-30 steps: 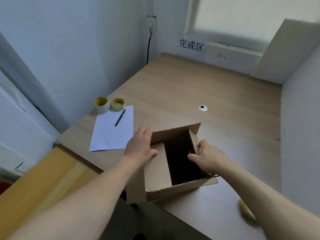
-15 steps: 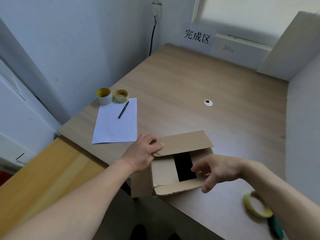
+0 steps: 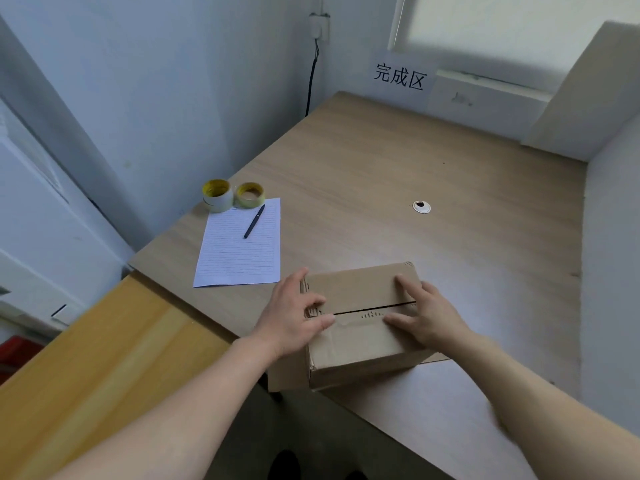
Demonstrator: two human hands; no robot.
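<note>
A brown cardboard box stands at the near edge of the wooden table, hanging slightly over it. Its top flaps are folded down and meet along a thin dark seam. My left hand lies on the box's left end, fingers spread over the flaps and thumb down by the seam. My right hand presses flat on the right end, with straight fingers across both flaps.
A lined sheet of paper with a black pen lies left of the box. Two tape rolls stand behind it near the wall. A white cable grommet sits mid-table. A yellow-wood surface adjoins at lower left.
The box was open with my hands at its flaps. Both flaps have been folded down and now lie closed under my flat hands. The view has shifted.
</note>
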